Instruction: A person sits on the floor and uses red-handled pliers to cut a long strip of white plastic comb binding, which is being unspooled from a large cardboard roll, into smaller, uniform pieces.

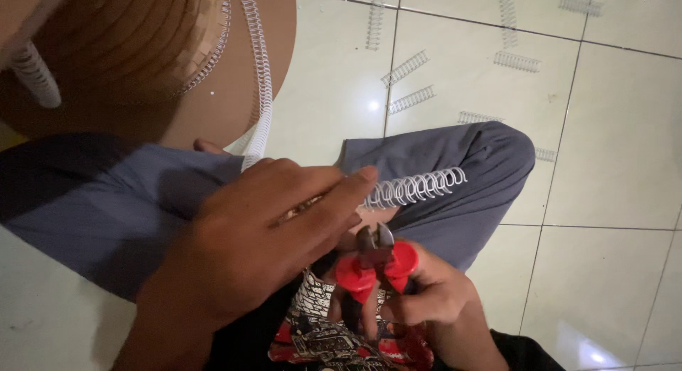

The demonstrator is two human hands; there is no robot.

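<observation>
Pale glossy floor tiles [625, 129] are spreading out around me, with dark grout lines and a glare spot, and short cut lengths of white wire binding coil [411, 100] are lying scattered across them, well apart from each other. I am sitting low with my knee [490, 158] in grey trousers raised in front of me, using the leg as a rest.

My left hand [263, 229] is pinching a white coil strip [415, 188] between thumb and fingertips, closed narrowly on it, and laying it across the knee so that its free end is sticking out to the right. I am holding it flat like this, I judge, to keep the loops steady and within reach of the blades.

My right hand [433, 293] is wrapping around the red handles of the cutters [376, 261], fingers curled tight about them. The short dark jaws are pointing up toward the strip, just below it and not touching it as far as I can tell; whether they are parted I cannot tell.

At the upper left a brown cardboard sheet [142, 51] is leaning over my lap, with a long coil [264, 73] running down its edge toward my left hand. Below the cutters a patterned red-and-black cloth [334, 339] is showing.
</observation>
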